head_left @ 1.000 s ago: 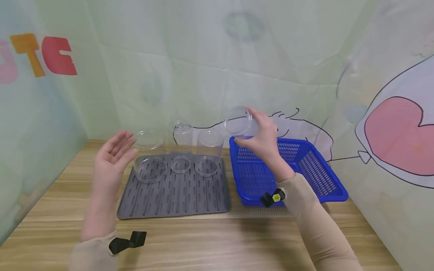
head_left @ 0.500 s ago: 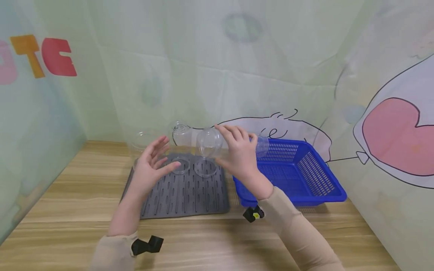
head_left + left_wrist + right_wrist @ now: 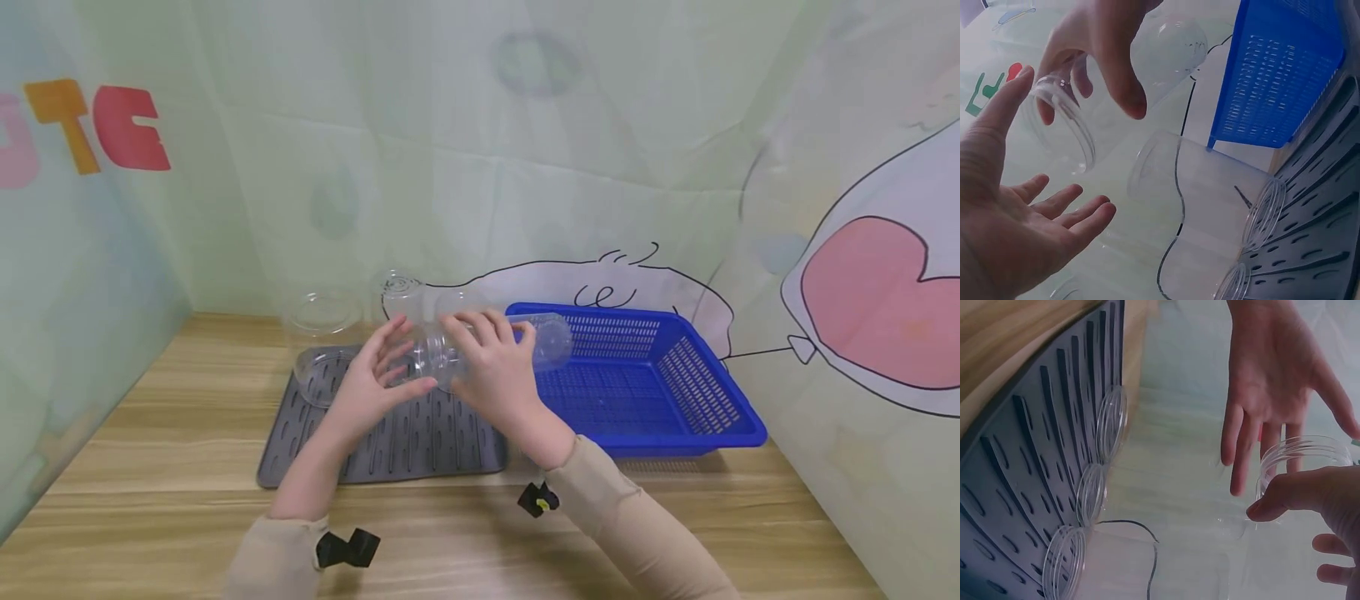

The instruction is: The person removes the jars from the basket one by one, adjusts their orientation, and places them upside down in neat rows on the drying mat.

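Observation:
My right hand (image 3: 501, 371) grips a clear plastic jar (image 3: 553, 340) round its side. The jar lies nearly sideways in the air, its base over the blue basket and its ridged mouth pointing left. Opposite that mouth, my left hand (image 3: 366, 385) is spread with thumb and fingers apart; in the left wrist view its palm faces the jar's rim (image 3: 1079, 134). Behind the hands, three clear jars stand mouth down on a grey drying mat (image 3: 390, 454): a wide one (image 3: 324, 315) at left, a narrow one (image 3: 402, 287), and another (image 3: 459, 302) partly hidden by the right hand.
A blue slotted plastic basket (image 3: 720, 440) stands right of the mat on the wooden table (image 3: 435, 542). A printed cloth (image 3: 420, 192) hangs close behind everything. More cloth walls rise at the left and right.
The right hand has brought its jar left and down from above the basket, tipping it sideways. The left hand has moved right, from beside the wide jar to near the held jar's mouth.

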Tool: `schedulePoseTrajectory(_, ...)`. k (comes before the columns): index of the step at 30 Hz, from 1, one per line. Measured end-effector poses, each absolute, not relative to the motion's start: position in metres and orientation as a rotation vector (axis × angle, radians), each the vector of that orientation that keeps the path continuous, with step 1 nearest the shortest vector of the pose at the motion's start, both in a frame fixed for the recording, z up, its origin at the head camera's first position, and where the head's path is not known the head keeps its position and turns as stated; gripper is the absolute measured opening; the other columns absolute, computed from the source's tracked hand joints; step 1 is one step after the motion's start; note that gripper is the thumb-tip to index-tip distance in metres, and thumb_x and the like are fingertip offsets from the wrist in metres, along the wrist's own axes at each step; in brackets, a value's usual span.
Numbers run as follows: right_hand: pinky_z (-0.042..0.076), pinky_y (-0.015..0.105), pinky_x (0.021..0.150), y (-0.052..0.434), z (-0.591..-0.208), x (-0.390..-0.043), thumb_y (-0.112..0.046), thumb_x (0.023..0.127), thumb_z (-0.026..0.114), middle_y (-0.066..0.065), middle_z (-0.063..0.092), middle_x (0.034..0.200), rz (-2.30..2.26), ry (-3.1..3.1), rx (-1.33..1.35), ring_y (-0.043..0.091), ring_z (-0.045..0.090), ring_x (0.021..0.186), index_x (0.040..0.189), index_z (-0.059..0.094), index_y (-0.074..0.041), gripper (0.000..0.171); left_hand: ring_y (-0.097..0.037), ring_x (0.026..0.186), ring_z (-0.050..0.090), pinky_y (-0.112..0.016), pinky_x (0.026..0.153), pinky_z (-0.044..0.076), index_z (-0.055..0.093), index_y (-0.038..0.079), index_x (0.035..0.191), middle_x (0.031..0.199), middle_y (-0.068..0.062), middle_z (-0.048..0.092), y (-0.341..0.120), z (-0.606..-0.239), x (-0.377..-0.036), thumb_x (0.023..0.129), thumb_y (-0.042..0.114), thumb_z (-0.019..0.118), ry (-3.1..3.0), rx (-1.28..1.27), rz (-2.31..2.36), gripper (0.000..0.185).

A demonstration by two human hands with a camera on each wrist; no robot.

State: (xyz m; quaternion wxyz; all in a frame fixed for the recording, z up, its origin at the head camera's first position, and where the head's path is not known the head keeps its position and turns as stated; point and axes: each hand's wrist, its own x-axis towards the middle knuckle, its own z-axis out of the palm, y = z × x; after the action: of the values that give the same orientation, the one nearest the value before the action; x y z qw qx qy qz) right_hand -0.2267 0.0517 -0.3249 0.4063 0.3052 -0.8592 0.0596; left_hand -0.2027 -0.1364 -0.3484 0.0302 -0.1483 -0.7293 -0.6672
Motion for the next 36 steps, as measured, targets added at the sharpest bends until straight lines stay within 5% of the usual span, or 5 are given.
schedulePoseTrajectory(7, 0.041, 0.05, 0.085, 0.045, -0.332, -0.222, -0.031, 0.056, 0.089, 0.0, 0.063, 0.117, 0.079, -2.153, 0.768, 0.023, 0.054, 0.109, 0.124, 0.06, -0.022, 0.074, -0.037, 0.141, 0.03, -0.051, 0.112, 0.036, 0.021, 0.018, 0.154, 0.157, -0.013, 0.025, -0.13, -0.35, -0.202, 0.085, 0.016, 0.074, -2.313, -0.432, -2.056, 0.087)
schedulePoseTrajectory(26, 0.039, 0.047, 0.087, 0.045, -0.337, -0.219, -0.024, 0.055, 0.085, 0.0, 0.06, 0.124, 0.036, -2.196, 0.804, 0.023, 0.05, 0.113, 0.132, 0.054, -0.02, 0.083, -0.038, 0.134, 0.041, -0.053, 0.102, 0.046, 0.034, 0.008, 0.146, 0.148, -0.015, 0.037, -0.13, -0.354, -0.203, 0.088, 0.018, 0.069, -2.327, -0.393, -2.063, 0.069)
schedulePoseTrajectory(36, 0.038, 0.049, 0.088, 0.059, -0.332, -0.223, -0.054, 0.057, 0.087, 0.002, 0.055, 0.132, 0.091, -2.141, 0.95, 0.024, 0.047, 0.119, 0.137, 0.051, -0.02, 0.094, -0.037, 0.133, 0.042, -0.048, 0.1, 0.047, 0.033, 0.007, 0.145, 0.146, -0.016, 0.04, -0.135, -0.352, -0.202, 0.089, 0.017, 0.066, -2.296, -0.411, -2.073, 0.066)
